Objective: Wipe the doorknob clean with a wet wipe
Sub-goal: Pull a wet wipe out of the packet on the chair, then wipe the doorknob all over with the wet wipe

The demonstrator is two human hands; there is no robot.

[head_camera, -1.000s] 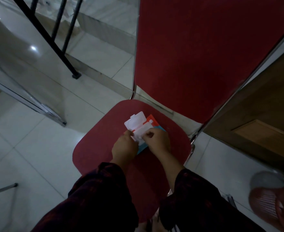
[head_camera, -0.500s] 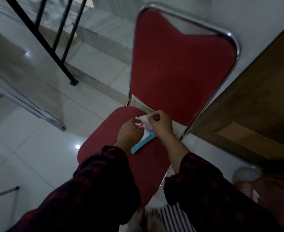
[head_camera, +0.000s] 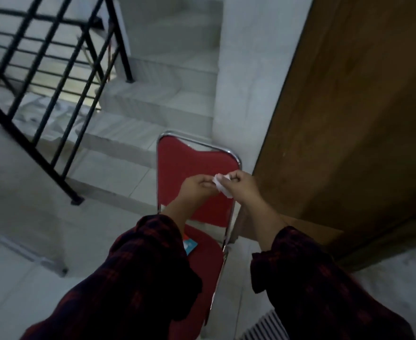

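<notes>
A small white wet wipe (head_camera: 221,186) hangs crumpled between my two hands, in front of the backrest of a red chair (head_camera: 177,163). My left hand (head_camera: 197,186) pinches its left edge and my right hand (head_camera: 242,185) pinches its right side. The wipe pack (head_camera: 189,244), blue and red, lies on the chair seat, half hidden by my left sleeve. A brown wooden door (head_camera: 349,119) fills the right side; no doorknob is in view.
A black metal railing (head_camera: 54,77) runs along the left, with tiled steps (head_camera: 158,104) behind the chair. A white wall corner (head_camera: 246,94) stands between steps and door. A striped mat (head_camera: 266,327) lies at the bottom right.
Both hands have lifted from the pack on the seat with a wipe pulled out. The view has tilted up, so the door and stairs now show.
</notes>
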